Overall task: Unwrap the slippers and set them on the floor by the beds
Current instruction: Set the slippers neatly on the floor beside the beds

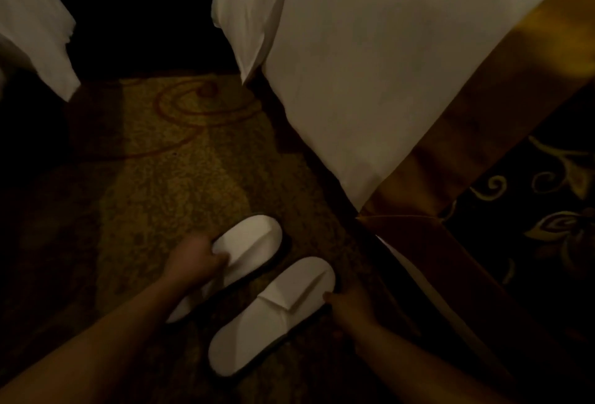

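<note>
Both forearms reach down to two white slippers (272,313) lying unwrapped on the patterned carpet (167,159) beside the bed (370,65). Left hand (196,260) grips the far slipper's upper; right hand (349,305) touches the near one's edge, grip loose. Final squaring remains, then release.

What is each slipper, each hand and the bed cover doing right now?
Left slipper: unwrapped, flat on the carpet, held by the left hand.
Right slipper: unwrapped, flat on the carpet beside the other.
Left hand: grip closed on the left slipper's upper.
Right hand: fingertips touching the right slipper's edge; whether it grips is unclear.
White bed cover: hanging down the bed's side.
Carpet: patterned, dimly lit.
</note>
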